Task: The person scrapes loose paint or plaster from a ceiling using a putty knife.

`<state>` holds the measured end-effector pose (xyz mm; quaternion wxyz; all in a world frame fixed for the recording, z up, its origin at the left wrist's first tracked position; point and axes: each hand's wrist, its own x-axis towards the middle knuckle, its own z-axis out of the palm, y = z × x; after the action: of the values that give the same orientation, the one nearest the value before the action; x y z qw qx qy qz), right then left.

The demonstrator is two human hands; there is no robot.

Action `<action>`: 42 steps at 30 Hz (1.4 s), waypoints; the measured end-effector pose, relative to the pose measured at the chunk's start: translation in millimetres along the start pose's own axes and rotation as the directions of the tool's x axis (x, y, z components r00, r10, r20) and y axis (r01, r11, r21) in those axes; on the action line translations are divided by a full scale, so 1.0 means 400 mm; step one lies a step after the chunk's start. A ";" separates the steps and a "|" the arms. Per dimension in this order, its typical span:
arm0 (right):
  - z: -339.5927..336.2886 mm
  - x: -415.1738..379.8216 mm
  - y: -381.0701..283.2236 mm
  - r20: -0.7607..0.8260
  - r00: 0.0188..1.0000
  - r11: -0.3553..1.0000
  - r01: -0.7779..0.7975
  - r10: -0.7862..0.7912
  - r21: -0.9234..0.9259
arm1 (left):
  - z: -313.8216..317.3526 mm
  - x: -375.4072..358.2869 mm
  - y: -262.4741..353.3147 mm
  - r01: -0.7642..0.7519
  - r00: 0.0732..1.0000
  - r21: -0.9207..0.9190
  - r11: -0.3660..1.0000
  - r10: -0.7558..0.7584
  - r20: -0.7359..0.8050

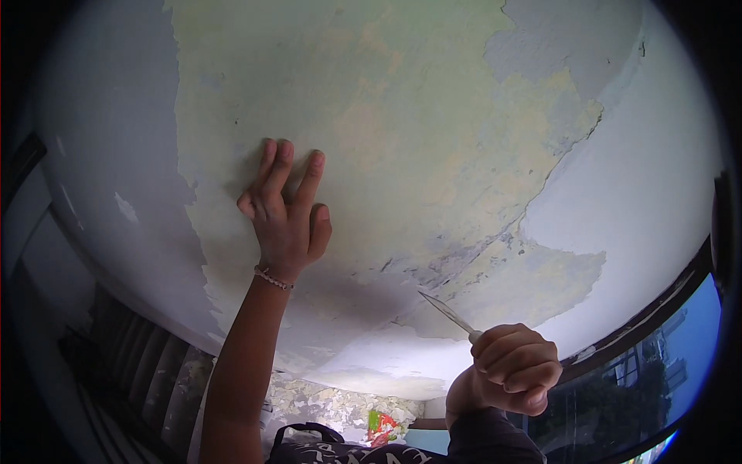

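Observation:
My left hand [286,213] rests with spread fingers against the patchy wall [371,116], where pale green and yellowish layers show between areas of white paint. A beaded bracelet [273,278] circles the left wrist. At the lower right, my right hand [516,367] is closed round the handle of a pointed scraping tool [448,312]. The blade points up and left, its tip near a rough, cracked seam [479,259] in the surface. Whether the tip touches the wall cannot be made out.
A window [641,379] with a dark frame is at the lower right. Many pale flakes [317,398] lie at the bottom, beside a red and green item [381,427]. Dark vertical folds or slats [147,356] stand at the lower left.

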<state>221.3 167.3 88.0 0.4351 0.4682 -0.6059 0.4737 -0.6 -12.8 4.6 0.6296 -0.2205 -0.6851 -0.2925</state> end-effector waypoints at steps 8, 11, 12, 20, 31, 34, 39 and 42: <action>0.002 0.012 0.007 0.005 0.996 0.992 -0.088 0.088 0.093 | 0.001 0.008 -0.001 0.004 1.000 0.003 1.000 -0.004 0.004; -0.006 0.004 0.063 0.036 0.996 0.997 -0.082 0.081 0.015 | -0.006 0.000 0.004 0.012 1.000 0.002 1.000 -0.012 0.014; -0.002 -0.003 0.088 0.043 0.990 0.990 -0.133 0.134 -0.038 | -0.005 0.001 0.003 0.008 1.000 -0.001 1.000 -0.008 0.009; -0.020 0.027 -0.016 0.047 0.999 0.993 0.004 -0.010 0.121 | 0.011 0.001 -0.002 0.025 0.997 -0.036 0.999 -0.028 -0.077; -0.002 0.004 0.019 0.011 0.999 0.999 -0.035 0.035 -0.016 | -0.001 0.003 0.002 -0.004 1.000 -0.010 1.000 0.004 -0.011; -0.006 -0.073 0.149 -0.038 0.924 0.924 -0.377 0.380 0.071 | 0.016 -0.001 -0.004 0.003 0.997 -0.019 1.000 -0.005 -0.083; 0.019 -0.011 0.010 0.012 0.999 0.997 -0.030 0.029 0.071 | -0.001 0.003 0.002 0.004 1.000 -0.005 1.000 -0.004 -0.008; 0.007 -0.025 0.074 0.026 0.997 0.986 -0.068 0.073 -0.153 | 0.002 0.000 0.000 -0.003 1.000 -0.008 1.000 0.003 -0.010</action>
<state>193.8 169.5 72.9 0.4427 0.4194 -0.6632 0.4338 -1.2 -12.5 4.4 0.6326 -0.2226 -0.6805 -0.2952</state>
